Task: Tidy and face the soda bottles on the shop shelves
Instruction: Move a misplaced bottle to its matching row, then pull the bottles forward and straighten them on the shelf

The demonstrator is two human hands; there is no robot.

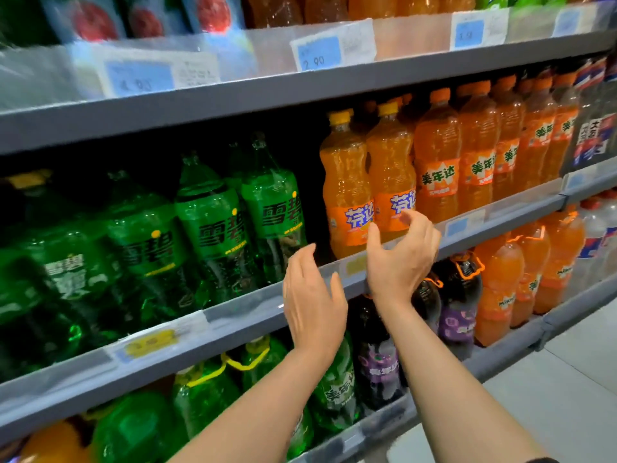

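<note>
Both hands are empty, fingers loose. Right hand (402,253) hovers just in front of the second Fanta bottle (390,175), upright on the middle shelf (233,315); left hand (312,300) sits lower and farther left, so right's closer.

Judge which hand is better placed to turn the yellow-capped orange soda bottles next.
Right, probably. The right hand is open, its fingertips at the label of the right yellow-capped orange bottle. The left hand is lower, open, before the shelf edge.
</note>
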